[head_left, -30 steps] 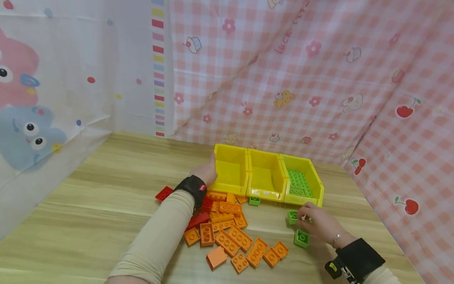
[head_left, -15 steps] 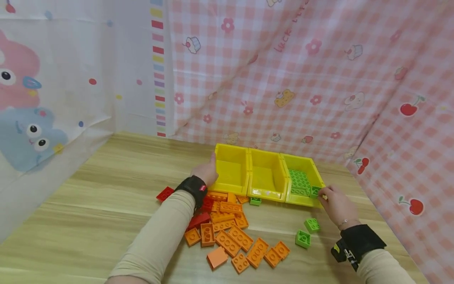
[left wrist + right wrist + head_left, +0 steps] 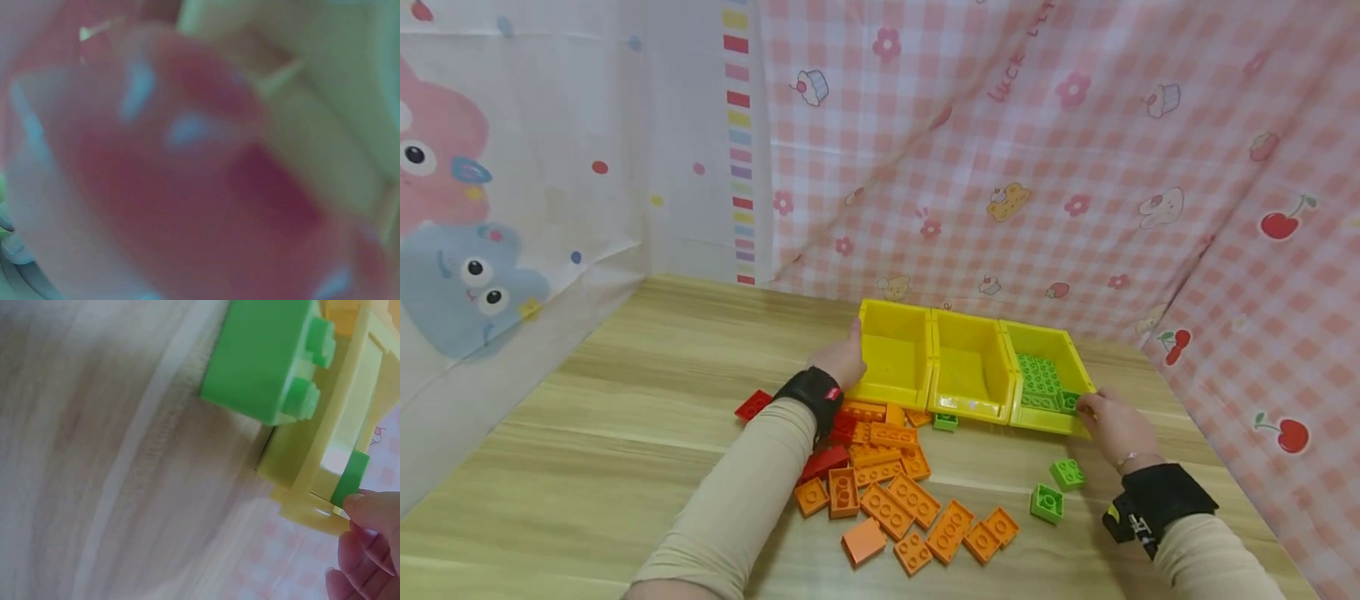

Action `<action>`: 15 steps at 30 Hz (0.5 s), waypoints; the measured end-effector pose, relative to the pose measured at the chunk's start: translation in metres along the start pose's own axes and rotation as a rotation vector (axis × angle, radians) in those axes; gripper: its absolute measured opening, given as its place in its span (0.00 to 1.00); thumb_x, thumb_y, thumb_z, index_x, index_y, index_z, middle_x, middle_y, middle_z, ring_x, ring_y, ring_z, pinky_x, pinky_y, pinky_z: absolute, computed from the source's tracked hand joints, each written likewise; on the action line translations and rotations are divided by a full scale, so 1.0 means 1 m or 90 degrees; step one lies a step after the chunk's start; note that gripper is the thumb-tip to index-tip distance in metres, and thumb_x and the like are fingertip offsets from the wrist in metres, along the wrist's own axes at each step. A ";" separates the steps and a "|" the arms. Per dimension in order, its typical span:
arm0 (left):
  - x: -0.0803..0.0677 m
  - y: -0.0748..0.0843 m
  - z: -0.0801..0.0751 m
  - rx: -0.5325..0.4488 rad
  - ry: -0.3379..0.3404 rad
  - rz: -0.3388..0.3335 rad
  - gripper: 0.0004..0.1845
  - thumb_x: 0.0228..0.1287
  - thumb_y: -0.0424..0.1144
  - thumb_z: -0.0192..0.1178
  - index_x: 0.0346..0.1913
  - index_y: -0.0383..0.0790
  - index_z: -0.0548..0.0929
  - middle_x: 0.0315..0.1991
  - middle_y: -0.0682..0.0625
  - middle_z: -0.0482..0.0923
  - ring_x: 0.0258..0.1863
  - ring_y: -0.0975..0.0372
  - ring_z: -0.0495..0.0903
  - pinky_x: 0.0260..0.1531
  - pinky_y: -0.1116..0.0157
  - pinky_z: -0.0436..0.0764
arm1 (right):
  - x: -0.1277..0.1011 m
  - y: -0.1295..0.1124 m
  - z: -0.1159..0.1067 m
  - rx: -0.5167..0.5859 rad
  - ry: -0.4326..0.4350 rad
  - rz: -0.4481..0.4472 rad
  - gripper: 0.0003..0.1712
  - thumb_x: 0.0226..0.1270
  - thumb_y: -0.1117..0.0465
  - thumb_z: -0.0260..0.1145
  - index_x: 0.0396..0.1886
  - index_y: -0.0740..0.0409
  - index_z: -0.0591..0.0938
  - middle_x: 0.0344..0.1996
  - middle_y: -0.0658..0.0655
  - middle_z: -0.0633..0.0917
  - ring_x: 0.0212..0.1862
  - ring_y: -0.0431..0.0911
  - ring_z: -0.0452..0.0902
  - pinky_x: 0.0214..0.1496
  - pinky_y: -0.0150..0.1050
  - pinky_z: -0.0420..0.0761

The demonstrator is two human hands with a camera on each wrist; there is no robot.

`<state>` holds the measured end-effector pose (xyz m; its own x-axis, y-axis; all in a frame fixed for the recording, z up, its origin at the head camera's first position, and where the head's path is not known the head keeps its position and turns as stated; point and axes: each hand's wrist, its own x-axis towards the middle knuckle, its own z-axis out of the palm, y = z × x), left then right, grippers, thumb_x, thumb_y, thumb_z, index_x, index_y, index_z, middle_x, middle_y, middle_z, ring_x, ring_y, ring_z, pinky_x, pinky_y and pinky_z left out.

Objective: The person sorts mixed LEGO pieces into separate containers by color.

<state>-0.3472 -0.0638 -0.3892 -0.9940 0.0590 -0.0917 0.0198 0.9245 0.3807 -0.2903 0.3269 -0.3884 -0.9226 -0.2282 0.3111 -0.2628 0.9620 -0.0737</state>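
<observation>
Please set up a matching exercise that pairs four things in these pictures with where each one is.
Things:
1. left hand
2. right hand
3. orange bricks
4. two loose green bricks

Places:
A. on the table beside the right wrist
B. at the right bin's front edge, on a green brick
C. against the left bin's outer wall
D. heaped before the bins

Pairs: 1-C, 2-B, 3-D, 4-A

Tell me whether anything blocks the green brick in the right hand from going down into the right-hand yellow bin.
Nothing visible does. The right hand pinches the green brick at the front lip of the right-hand yellow bin, already over its opening. Inside, other green bricks cover the floor, so it would land on or beside them.
</observation>
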 end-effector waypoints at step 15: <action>-0.002 0.000 -0.001 -0.007 0.001 0.004 0.42 0.68 0.42 0.51 0.74 0.41 0.35 0.21 0.47 0.72 0.21 0.56 0.73 0.24 0.61 0.70 | -0.022 -0.015 -0.005 0.050 -0.053 -0.019 0.07 0.59 0.66 0.66 0.37 0.63 0.83 0.28 0.54 0.78 0.27 0.45 0.71 0.30 0.42 0.74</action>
<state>-0.3451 -0.0642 -0.3880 -0.9942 0.0633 -0.0875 0.0243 0.9202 0.3907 -0.2644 0.3181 -0.3892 -0.9332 -0.2720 0.2347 -0.3094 0.9405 -0.1404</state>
